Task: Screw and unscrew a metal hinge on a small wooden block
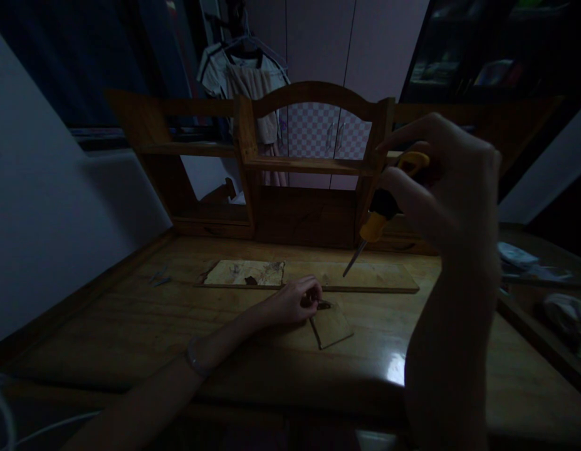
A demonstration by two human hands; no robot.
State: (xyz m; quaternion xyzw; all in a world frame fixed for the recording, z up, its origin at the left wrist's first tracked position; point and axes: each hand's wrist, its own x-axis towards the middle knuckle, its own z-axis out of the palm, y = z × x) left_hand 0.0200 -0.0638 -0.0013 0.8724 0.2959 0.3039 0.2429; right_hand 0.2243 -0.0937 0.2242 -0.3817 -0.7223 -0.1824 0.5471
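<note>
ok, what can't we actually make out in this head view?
- Screwdriver handle top: wrapped by the right hand.
- What the left hand pinches at the corner of the small wood piece: covered by the fingers, too dark.
- Screwdriver tip type: too small, dim.
- Items at the right edge of the desk: cut off by the frame, blurred.
- Dark shelf contents, top right: too dark.

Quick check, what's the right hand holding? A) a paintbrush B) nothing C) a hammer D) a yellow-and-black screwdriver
D: the right hand is raised above the desk and grips a yellow-and-black screwdriver, its shaft pointing down toward the long wooden board, while the left hand rests by a small wooden piece.
</note>
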